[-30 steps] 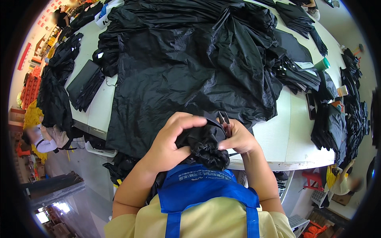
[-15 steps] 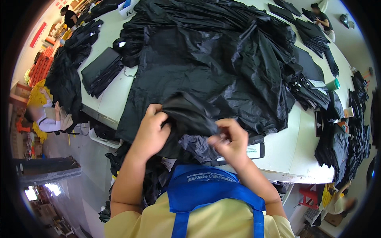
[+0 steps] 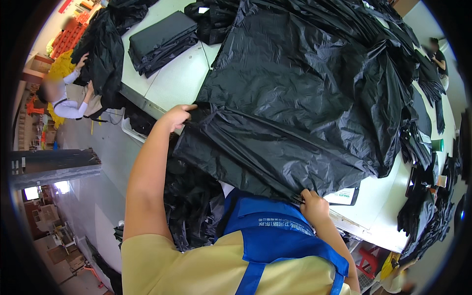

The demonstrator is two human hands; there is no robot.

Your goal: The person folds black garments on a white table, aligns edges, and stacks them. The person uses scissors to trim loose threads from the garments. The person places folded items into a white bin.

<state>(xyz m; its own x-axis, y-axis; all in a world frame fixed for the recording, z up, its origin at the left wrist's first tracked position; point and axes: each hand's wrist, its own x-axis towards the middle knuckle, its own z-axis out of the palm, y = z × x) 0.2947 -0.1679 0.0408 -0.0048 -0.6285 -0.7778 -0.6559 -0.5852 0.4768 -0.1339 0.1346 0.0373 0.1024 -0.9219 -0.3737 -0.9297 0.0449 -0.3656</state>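
Observation:
A large sheet of thin, shiny black material (image 3: 295, 73) lies wrinkled over the table in front of me; whether it is cloth or plastic I cannot tell. Its near part is folded into a long band that slopes down from left to right. At the left end of this band, my left hand (image 3: 178, 117) is closed on the sheet's edge, its fingertips partly hidden by the material. Close to my blue apron (image 3: 268, 216), my right hand (image 3: 314, 205) pinches the sheet's near edge. The material spans between both hands.
A folded black stack (image 3: 162, 42) rests on the white table (image 3: 179, 73) at the left. More black piles (image 3: 418, 209) lie at the right, near a green roll (image 3: 437, 145). A printed card (image 3: 342, 196) sits by my right hand. Another person (image 3: 73, 98) works at left.
My hands have moved apart, the left one up and leftward, the right one down and rightward. The bunched material between them is now spread into a long folded band. The view has shifted.

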